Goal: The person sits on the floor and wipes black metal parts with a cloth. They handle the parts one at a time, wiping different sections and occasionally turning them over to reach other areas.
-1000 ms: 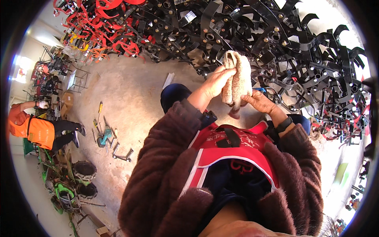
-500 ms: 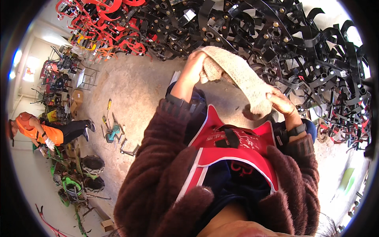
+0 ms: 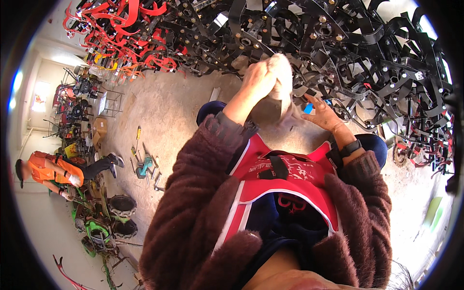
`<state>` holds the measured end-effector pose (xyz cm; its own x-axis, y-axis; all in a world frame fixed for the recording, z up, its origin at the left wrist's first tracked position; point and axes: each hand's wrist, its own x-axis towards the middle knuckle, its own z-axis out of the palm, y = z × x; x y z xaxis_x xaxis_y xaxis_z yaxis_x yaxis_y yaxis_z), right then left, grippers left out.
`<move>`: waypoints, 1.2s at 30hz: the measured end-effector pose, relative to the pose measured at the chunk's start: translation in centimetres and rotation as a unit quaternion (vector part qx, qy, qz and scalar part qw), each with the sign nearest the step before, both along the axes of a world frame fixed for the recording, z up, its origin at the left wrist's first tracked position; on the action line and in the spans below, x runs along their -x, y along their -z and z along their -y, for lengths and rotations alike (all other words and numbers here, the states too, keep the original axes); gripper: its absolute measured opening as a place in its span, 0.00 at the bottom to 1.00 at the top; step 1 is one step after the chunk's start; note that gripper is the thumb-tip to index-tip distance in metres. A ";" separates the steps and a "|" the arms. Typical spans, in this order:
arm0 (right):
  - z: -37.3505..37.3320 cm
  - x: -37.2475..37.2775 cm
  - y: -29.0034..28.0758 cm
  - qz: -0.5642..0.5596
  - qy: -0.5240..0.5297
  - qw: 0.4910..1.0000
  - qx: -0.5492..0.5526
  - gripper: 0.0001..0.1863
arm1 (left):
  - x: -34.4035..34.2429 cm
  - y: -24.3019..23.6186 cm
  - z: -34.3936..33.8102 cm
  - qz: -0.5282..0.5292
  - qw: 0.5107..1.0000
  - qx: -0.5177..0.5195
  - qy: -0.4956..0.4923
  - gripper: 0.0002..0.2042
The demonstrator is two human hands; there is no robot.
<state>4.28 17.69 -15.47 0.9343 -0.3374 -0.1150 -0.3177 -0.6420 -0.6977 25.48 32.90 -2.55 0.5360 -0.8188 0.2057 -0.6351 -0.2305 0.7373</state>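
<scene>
Bare concrete floor [image 3: 183, 101], sunlit and scuffed, fills the middle of the room. Beyond your hands, a broad heap of curved black metal blades [image 3: 237, 21], many with bolts, runs along the far side; red blades [image 3: 130, 14] join it at the left. You wear a fuzzy brown jacket [image 3: 183, 208] and a red apron [image 3: 299, 191] with white edging. At far left, a co-worker in an orange vest [image 3: 67, 169] bends near a green machine [image 3: 99, 229]. A teal power tool [image 3: 144, 166] lies on the floor among hand tools.

Your left hand [image 3: 258, 81] is raised in front of the blades, fingers curled closed around a cloth [image 3: 283, 67]. Your right hand [image 3: 324, 116] is lower and to the right, fingers spread, apart from the cloth; no grip seen. A small blue object [image 3: 308, 108] shows beside its fingers; contact cannot be told.

Cloth: cream to off-white, soft, bunched narrow. Upper end stands just above your knuckles, rounded and nearly washed out by sunlight. Lower part hangs below your fingers, duller and pinkish-grey, smeared by motion blur; its lower edge and weave cannot be made out.
</scene>
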 end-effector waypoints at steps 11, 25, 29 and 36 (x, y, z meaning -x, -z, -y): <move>1.4 -2.4 2.1 0.255 0.113 0.658 -0.700 0.29 | 4.2 -7.8 2.2 -0.121 0.943 0.165 0.263 0.21; -1.4 0.7 -7.7 0.006 -0.110 0.882 -0.458 0.26 | 0.1 -5.3 2.3 -0.189 0.923 0.165 0.293 0.28; -2.0 0.8 -8.3 -0.039 -0.117 0.948 -0.293 0.28 | -3.3 -0.7 3.0 -0.088 0.967 0.151 0.186 0.24; -1.6 -0.1 -5.9 0.192 -0.031 0.899 -0.393 0.28 | -1.3 9.6 -0.9 -0.306 0.951 0.050 -0.013 0.29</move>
